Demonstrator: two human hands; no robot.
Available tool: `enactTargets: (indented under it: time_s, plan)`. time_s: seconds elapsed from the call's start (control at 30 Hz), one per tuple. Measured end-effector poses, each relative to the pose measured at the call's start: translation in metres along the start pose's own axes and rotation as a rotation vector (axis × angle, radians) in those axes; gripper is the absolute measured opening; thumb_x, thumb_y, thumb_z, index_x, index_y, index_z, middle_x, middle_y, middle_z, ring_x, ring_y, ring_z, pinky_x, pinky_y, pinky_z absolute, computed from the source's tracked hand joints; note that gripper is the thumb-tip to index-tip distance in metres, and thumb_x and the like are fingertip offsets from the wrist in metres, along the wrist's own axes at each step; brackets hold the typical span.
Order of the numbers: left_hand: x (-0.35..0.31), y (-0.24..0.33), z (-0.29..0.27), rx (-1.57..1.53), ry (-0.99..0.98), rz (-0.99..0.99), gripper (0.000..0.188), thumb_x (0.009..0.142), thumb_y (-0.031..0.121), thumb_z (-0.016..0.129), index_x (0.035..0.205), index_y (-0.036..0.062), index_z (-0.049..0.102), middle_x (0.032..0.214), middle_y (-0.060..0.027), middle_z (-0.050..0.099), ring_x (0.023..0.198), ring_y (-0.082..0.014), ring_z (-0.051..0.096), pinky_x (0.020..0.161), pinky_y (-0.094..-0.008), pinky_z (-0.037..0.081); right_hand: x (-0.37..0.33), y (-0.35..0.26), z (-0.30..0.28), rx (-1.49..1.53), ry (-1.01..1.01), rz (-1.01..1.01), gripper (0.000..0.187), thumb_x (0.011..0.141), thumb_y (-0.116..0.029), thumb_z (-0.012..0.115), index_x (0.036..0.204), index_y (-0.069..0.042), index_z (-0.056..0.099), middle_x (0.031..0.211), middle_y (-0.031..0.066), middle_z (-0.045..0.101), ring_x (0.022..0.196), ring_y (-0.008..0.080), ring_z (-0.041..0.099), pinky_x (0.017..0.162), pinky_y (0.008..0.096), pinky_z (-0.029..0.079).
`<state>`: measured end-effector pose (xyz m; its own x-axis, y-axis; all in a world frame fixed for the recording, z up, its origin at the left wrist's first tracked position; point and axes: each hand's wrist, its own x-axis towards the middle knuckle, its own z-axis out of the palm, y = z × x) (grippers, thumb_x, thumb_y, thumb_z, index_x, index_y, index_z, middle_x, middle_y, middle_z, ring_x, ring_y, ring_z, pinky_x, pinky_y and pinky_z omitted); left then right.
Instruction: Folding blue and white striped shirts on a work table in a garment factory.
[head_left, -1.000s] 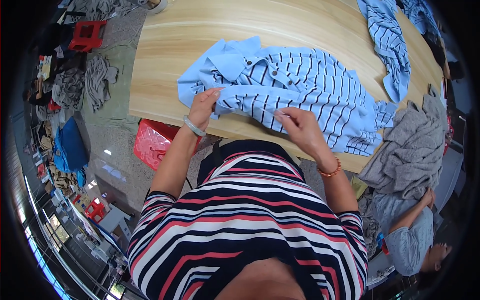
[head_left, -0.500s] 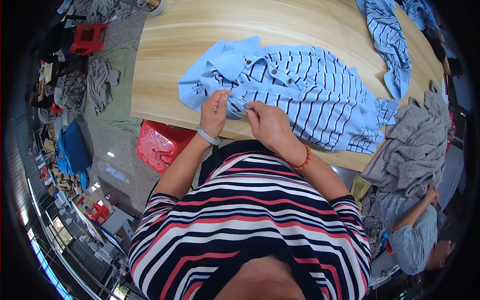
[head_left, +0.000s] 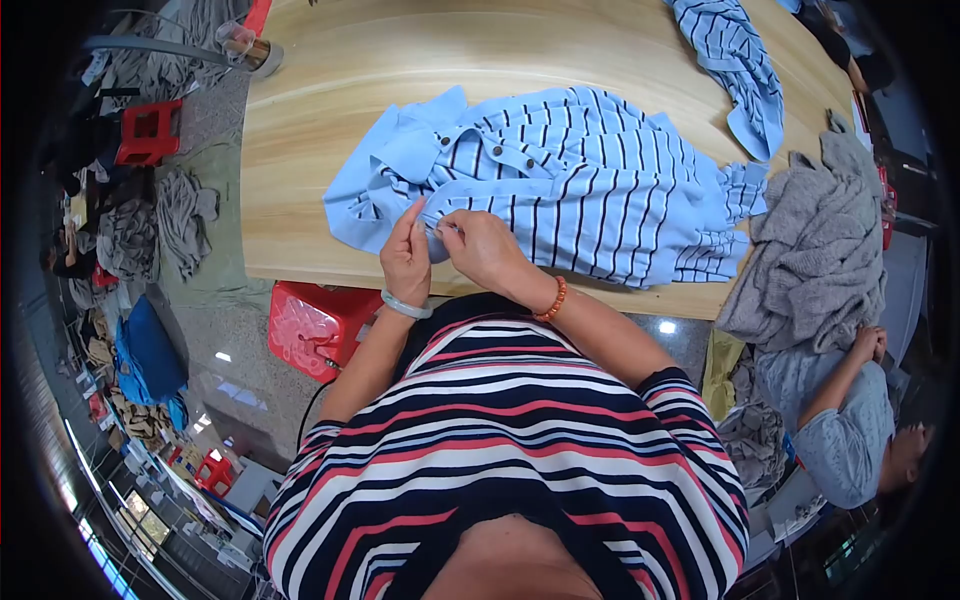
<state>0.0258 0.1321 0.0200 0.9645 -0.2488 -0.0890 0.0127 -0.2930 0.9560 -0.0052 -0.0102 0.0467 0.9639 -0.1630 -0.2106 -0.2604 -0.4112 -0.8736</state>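
The blue striped garment [head_left: 620,200] lies along the near edge of the table [head_left: 350,60], and near its collar [head_left: 405,152] the left hand [head_left: 406,258] and right hand [head_left: 487,250] are each pinched narrow, on what I cannot tell, so light, even tension should prevent puckering.

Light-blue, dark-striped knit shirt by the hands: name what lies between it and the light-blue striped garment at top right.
Only bare, pale wooden tabletop separates the shirt from the garment, narrowing rightward, in the head view.
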Motion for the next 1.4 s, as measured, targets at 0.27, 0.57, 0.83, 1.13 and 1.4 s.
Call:
enactTargets:
  time_s: [0.27,0.57,0.83,1.13,1.4]
  plan:
    - [-0.006,-0.004,-0.055,0.022,-0.373,-0.258,0.048,0.088,0.008,0.054,0.135,0.0032,0.044,0.065,0.0108,0.039,0.057,0.0004,0.032,0.049,-0.0167,0.026,-0.040,0.041,-0.104,-0.093,0.016,0.058,0.037,0.079,-0.032,0.070,0.108,-0.010,0.063,0.063,0.0077,0.059,0.052,0.0154,0.053,0.051,0.0300,0.043]
    - [0.010,-0.015,-0.043,0.845,-0.201,0.270,0.052,0.070,0.020,0.074,0.115,0.0045,0.053,0.102,-0.0156,0.060,0.097,-0.0339,0.055,0.083,-0.0413,0.044,-0.054,0.093,-0.146,-0.499,-0.157,0.099,0.022,0.074,-0.025,0.069,0.088,-0.008,0.064,0.070,0.0162,0.063,0.069,0.0356,0.062,0.062,0.0439,0.048]
    - [0.047,-0.017,-0.003,1.058,-0.332,0.671,0.039,0.066,0.021,0.075,0.098,0.0082,0.058,0.096,-0.0126,0.059,0.100,-0.0356,0.053,0.092,-0.0439,0.040,-0.104,0.095,-0.153,-0.186,-0.605,0.176,0.023,0.087,-0.021,0.057,0.086,0.001,0.062,0.066,0.0163,0.057,0.057,0.0236,0.051,0.056,0.0365,0.042]
    - [0.002,-0.039,-0.054,0.158,-0.893,-0.509,0.035,0.083,0.020,0.066,0.113,0.0030,0.059,0.081,-0.0016,0.062,0.072,-0.0062,0.055,0.065,-0.0234,0.046,-0.039,0.096,-0.147,-0.549,0.153,-0.075,0.021,0.086,-0.015,0.056,0.105,-0.006,0.059,0.084,0.0140,0.062,0.075,0.0300,0.062,0.066,0.0365,0.049]
    - [0.058,-0.070,-0.031,1.003,-0.201,0.333,0.049,0.063,0.014,0.075,0.108,0.0129,0.055,0.101,-0.0052,0.053,0.099,-0.0296,0.050,0.081,-0.0398,0.042,-0.021,0.126,-0.102,-0.670,-0.018,-0.083,0.022,0.078,-0.023,0.066,0.091,-0.009,0.055,0.072,0.0119,0.062,0.064,0.0343,0.062,0.057,0.0432,0.048]
